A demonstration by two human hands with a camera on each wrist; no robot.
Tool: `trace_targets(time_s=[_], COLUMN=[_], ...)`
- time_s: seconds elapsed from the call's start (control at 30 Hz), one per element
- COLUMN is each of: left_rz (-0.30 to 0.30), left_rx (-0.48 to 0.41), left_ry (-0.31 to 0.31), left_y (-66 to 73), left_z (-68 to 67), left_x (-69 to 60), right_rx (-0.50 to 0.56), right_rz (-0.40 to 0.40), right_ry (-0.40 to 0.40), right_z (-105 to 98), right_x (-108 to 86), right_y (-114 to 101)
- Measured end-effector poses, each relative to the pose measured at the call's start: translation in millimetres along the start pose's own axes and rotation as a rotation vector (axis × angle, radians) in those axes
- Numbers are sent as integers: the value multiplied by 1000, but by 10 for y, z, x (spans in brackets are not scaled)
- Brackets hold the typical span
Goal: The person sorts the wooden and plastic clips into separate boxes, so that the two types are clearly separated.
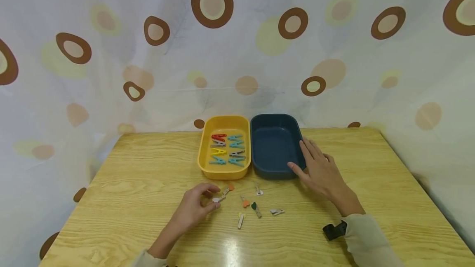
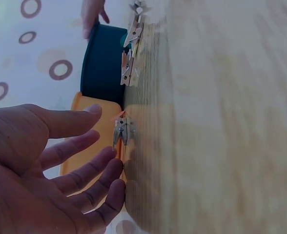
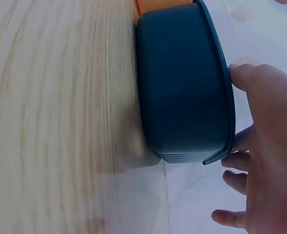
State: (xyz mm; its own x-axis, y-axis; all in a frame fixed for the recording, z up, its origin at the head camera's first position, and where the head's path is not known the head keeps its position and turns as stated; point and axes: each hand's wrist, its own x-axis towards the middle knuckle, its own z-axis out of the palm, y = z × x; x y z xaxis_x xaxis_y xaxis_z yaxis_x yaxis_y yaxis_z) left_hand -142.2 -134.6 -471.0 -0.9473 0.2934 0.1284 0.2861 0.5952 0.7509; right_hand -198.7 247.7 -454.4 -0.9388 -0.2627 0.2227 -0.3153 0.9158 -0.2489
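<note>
My left hand (image 1: 194,205) hovers at the table with thumb and fingers spread and loosely bent beside a small wooden clothespin with a white ornament (image 1: 222,198). In the left wrist view a wooden clothespin (image 2: 121,129) stands just past the fingertips, with a gap visible there. A wooden clothespin with an orange ornament (image 1: 228,189) lies right behind it. At the right, my right hand (image 1: 320,172) touches the rim of the dark blue bin (image 1: 274,175), thumb on the front corner and extended fingers along the side. No clothespins show inside this bin.
The yellow bin (image 1: 224,175) abuts the blue one on its left and holds several plastic clothespins in two columns, including a red clothespin (image 1: 219,137). More decorated wooden clothespins lie in front, such as one with a green heart (image 1: 256,209). A patterned curtain (image 1: 237,52) hangs behind.
</note>
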Motion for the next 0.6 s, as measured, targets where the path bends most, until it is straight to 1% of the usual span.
trace_targets(time_s=[0.23, 0.37, 0.47, 0.6], left_rz=[-12, -39, -54, -56], left_rx=[30, 22, 15, 13], left_ry=[-33, -15, 14, 26], left_y=[3, 8, 6, 3], left_z=[9, 26, 45, 58], left_x=[15, 20, 26, 43], right_rx=[15, 10, 6, 11], right_rz=[-1, 6, 7, 7], right_ry=[-47, -67, -73, -92], right_z=[-28, -33, -32, -49], right_x=[-46, -55, -57, -66], right_y=[-15, -24, -27, -33])
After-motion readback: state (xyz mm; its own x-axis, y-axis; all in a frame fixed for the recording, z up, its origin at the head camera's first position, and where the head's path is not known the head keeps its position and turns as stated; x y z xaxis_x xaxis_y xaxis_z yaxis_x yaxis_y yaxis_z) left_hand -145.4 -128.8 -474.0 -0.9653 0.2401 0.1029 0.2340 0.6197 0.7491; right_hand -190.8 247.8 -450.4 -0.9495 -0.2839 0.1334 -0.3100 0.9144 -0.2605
